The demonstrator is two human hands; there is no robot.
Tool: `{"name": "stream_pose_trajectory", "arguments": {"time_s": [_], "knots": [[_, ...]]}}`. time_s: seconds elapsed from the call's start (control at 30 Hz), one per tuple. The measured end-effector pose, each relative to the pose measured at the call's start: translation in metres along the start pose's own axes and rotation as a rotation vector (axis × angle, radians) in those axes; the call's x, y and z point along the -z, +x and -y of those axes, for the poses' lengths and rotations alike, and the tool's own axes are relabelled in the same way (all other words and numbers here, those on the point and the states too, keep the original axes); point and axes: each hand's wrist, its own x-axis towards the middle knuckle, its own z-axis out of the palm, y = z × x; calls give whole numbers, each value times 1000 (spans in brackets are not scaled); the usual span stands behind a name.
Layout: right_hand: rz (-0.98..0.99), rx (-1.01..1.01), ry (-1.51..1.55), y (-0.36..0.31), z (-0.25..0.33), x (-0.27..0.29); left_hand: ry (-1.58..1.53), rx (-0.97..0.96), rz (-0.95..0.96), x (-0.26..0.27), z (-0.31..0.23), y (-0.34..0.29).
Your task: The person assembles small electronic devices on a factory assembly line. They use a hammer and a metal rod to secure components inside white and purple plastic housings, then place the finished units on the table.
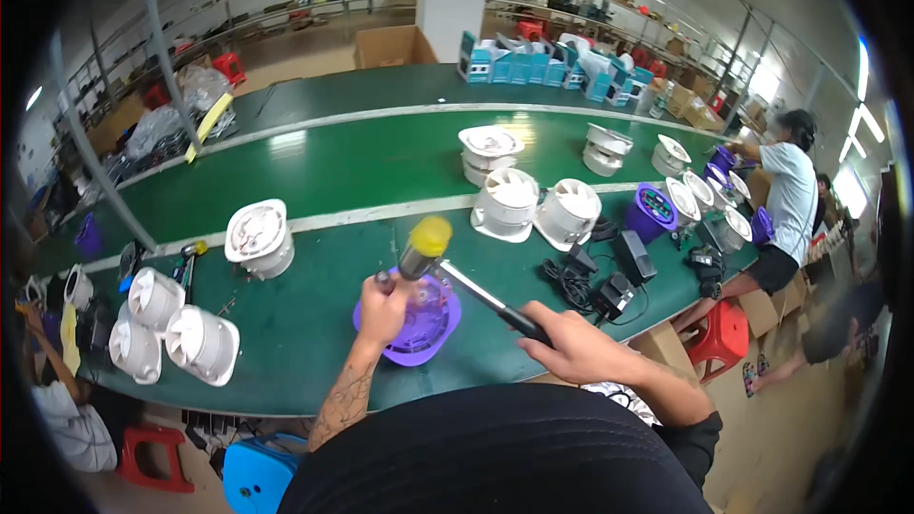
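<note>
My right hand [571, 347] is closed round the black grip of a mallet [476, 290] with a silver shaft. The blurred mallet head, metal with a yellow face, is up over a round purple plastic housing [445, 324] on the green bench. My left hand [384, 312] is closed above the left side of that housing. A short dark end pokes up out of its fingers; what it belongs to is hidden. The hand and mallet cover part of the housing's inside.
White fan units [505, 202] stand along the bench. Right of them lie black power adapters [630, 257] with cables and a purple housing [652, 212]. Another tool [193, 252] with a yellow end is at left. A belt [381, 176] runs behind. Co-workers [785, 186] are at both sides.
</note>
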Motion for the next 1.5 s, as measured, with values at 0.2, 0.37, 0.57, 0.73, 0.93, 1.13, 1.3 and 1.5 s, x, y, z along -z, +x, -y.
{"name": "stream_pose_trajectory", "arguments": {"time_s": [0.2, 0.37, 0.57, 0.73, 0.93, 1.13, 1.3, 1.5], "knots": [[52, -39, -170, -7, 22, 3, 20, 28, 82, -1, -3, -3], [-107, 22, -193, -6, 69, 23, 75, -7, 84, 4, -3, -7], [40, -8, -325, -8, 38, -3, 80, -9, 187, -11, -15, -2], [-222, -88, -229, -9, 97, 29, 86, -37, 126, 6, -5, -6], [-61, -59, -279, -5, 67, 14, 213, -47, 215, 5, -14, -2], [89, -81, -364, 1, 57, 4, -6, 182, 211, -2, -5, 0], [-238, 20, -277, -19, 107, 36, 318, -75, 217, 20, 0, -1], [36, -90, -355, -25, 87, 18, 74, 59, 244, 1, -8, -4]]}}
